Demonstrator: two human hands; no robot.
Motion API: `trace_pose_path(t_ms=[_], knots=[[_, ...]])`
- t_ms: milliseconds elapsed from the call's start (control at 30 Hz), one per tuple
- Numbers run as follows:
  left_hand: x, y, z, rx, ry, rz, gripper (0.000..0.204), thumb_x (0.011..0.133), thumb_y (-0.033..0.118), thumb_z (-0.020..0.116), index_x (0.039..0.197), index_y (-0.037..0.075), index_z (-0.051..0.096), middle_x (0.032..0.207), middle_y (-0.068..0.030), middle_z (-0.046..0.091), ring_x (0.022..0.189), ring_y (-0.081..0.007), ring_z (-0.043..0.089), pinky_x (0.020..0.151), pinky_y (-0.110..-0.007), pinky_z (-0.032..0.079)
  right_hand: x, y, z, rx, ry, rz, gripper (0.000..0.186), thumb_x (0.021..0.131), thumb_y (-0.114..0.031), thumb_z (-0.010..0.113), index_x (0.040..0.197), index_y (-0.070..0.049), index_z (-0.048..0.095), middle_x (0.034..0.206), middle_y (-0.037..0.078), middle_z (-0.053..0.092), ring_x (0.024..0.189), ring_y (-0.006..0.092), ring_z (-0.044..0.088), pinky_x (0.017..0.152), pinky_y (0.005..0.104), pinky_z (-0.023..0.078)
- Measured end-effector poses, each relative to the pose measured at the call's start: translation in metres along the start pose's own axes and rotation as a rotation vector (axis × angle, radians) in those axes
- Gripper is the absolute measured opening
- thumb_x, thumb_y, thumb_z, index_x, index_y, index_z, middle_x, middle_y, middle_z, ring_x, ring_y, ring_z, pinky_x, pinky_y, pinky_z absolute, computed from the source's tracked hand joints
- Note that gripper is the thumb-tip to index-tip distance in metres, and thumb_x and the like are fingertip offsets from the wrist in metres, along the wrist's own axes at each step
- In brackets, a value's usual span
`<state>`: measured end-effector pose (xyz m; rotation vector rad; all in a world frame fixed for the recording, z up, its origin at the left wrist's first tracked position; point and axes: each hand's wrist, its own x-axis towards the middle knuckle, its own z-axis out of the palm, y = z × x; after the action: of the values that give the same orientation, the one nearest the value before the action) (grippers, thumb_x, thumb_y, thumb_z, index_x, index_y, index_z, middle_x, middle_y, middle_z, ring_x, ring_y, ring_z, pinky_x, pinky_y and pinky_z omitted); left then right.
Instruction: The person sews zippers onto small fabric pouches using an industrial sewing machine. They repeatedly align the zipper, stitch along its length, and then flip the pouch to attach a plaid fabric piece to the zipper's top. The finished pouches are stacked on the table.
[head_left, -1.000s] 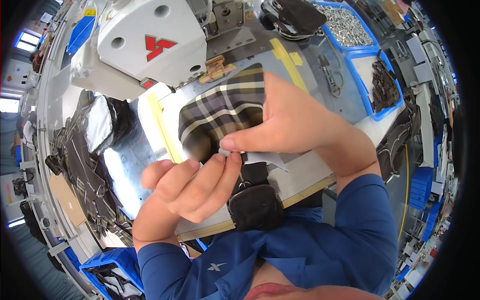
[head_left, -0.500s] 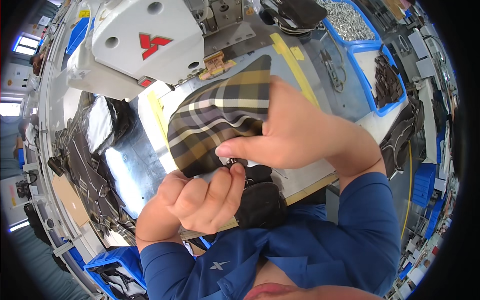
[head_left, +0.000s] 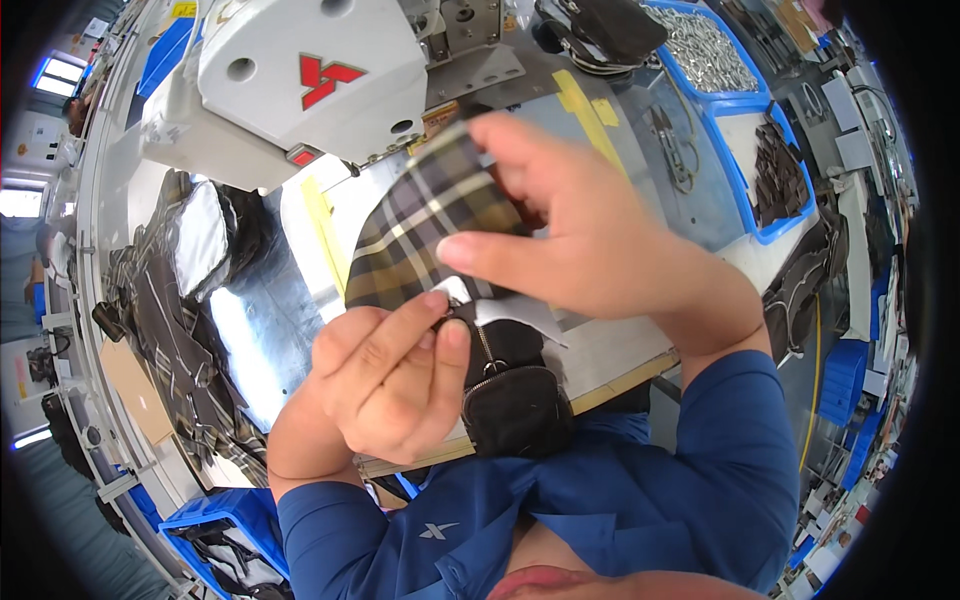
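A plaid fabric panel [head_left: 420, 215] in brown, black and white stands up in front of me, joined to a black bag piece with zippers [head_left: 515, 410] near the table's front edge. My left hand [head_left: 390, 380] is closed at the bag's upper end, fingertips pinching around a small metal fitting [head_left: 456, 303]. Over the panel's right side is my right hand [head_left: 590, 240], thumb and fingers apart, slightly blurred. Its index finger is close to the panel's top edge; whether it touches is unclear. A white flap [head_left: 520, 318] sticks out beside the zipper.
A white sewing machine head [head_left: 310, 90] stands just beyond the panel. Snips [head_left: 672, 150] lie to the right, near blue bins of metal parts [head_left: 700, 50] and dark strips [head_left: 778, 175]. Plaid and black pieces [head_left: 180, 340] are heaped at left; a blue crate [head_left: 225, 520] is lower left.
My right hand has loosened from the panel, its thumb lifting off the metal fitting. The panel has sagged and turned, exposing the white flap and zipper. My left hand keeps its place at the fitting.
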<state>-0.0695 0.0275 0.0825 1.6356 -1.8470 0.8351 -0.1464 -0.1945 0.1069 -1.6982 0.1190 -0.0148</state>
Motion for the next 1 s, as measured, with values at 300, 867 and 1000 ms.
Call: trace_pose_path(t_ms=[300,867,1000], knots=[[0.002,-0.004,-0.015,-0.031,-0.008,-0.059,0.024,0.076,-0.014,0.078,0.098,-0.005,0.072,0.095,-0.0086,0.056,0.091,-0.0312,0.076,0.067,-0.037,0.049,-0.010,-0.006,-0.013,-0.436,-0.025,-0.446,0.033,0.077,-0.001,0.082,0.109,-0.008,0.078,0.103,0.007,0.075,0.075,0.0165,0.066,0.069,0.0293,0.052],[0.001,0.000,-0.011,-0.227,0.036,0.022,0.017,0.076,-0.010,0.078,0.088,0.000,0.073,0.091,-0.0077,0.059,0.091,-0.0307,0.074,0.070,-0.036,0.055,-0.004,0.002,-0.008,-0.888,0.026,-1.198,0.026,0.073,-0.008,0.079,0.098,-0.003,0.077,0.103,0.008,0.074,0.089,0.0245,0.068,0.069,0.0366,0.052],[0.006,-0.005,-0.019,-0.262,0.018,-0.090,0.022,0.075,-0.009,0.081,0.094,-0.004,0.072,0.091,-0.0097,0.061,0.091,-0.0329,0.074,0.073,-0.040,0.060,-0.003,-0.007,-0.010,-0.736,-0.086,-1.011,0.035,0.072,-0.007,0.081,0.107,-0.002,0.077,0.106,0.009,0.073,0.094,0.0281,0.070,0.073,0.0390,0.054]])
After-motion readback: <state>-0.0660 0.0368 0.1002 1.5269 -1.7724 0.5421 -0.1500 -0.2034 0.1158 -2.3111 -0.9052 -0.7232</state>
